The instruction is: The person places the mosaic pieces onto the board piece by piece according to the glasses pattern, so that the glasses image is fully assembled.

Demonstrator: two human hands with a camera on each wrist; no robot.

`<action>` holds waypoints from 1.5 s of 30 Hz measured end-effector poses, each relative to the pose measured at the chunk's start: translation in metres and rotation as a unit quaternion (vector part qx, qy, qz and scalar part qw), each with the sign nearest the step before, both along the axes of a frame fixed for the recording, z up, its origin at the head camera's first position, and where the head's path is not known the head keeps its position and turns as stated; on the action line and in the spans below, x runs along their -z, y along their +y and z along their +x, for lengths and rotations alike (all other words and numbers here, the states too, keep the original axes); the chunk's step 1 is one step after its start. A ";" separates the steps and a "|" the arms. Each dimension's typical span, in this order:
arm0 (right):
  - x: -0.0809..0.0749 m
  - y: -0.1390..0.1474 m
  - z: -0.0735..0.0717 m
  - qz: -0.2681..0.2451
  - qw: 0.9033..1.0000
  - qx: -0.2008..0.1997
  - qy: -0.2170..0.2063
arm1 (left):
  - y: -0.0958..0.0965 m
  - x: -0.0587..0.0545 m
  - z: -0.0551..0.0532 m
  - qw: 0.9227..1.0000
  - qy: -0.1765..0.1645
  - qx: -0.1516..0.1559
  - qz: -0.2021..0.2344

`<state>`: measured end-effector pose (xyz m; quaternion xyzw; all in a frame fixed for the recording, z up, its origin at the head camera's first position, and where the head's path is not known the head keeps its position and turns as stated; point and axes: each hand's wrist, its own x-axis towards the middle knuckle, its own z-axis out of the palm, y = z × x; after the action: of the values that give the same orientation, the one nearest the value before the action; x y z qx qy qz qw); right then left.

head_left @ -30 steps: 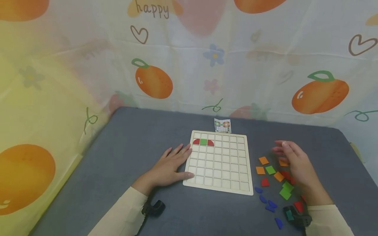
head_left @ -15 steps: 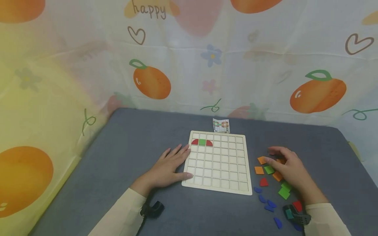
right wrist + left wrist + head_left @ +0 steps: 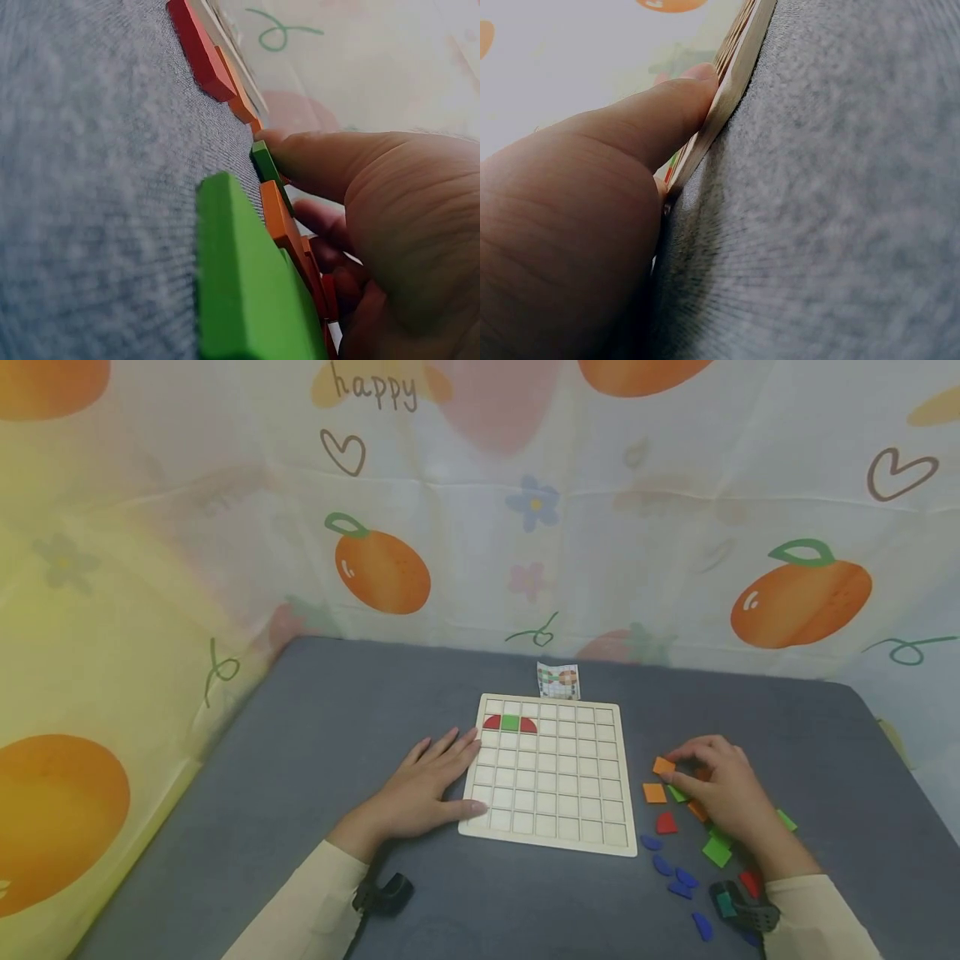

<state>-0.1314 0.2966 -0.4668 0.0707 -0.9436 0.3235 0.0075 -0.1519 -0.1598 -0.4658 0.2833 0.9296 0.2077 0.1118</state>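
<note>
A wooden grid board lies on the table; its second row from the back bears two red quarter-round tiles with a green square tile between them. My left hand lies flat at the board's left side, fingers spread, thumb over the front left edge. In the left wrist view the thumb presses on the board's rim. To the right of the board, my right hand pinches an orange square tile between thumb and forefinger. In the right wrist view, green tiles stand large in front of that hand.
Beneath and around the right hand lie more tiles: an orange square, a red quarter-round, green squares and several blue pieces. A small printed pattern card stands behind the board. A patterned cloth hangs behind the table.
My right hand has come down and leftward from above the tiles, and its thumb and forefinger have closed on an orange square tile. The left hand stays at the board's edge.
</note>
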 end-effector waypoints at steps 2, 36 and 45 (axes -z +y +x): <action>0.000 0.000 0.000 -0.003 1.000 0.001 0.000 | 0.000 0.000 0.000 1.000 -0.001 -0.001 0.001; -0.041 -0.043 0.016 -0.089 0.995 0.038 0.037 | -0.001 0.004 -0.001 1.000 -0.004 -0.006 -0.009; -0.041 -0.078 0.020 -0.159 0.987 -0.010 0.017 | 0.000 0.003 -0.001 1.000 -0.004 -0.004 -0.015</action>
<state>-0.1112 0.2183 -0.4257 0.0831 -0.8793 0.4679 0.0315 -0.1529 -0.1599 -0.4686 0.2773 0.9332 0.1952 0.1193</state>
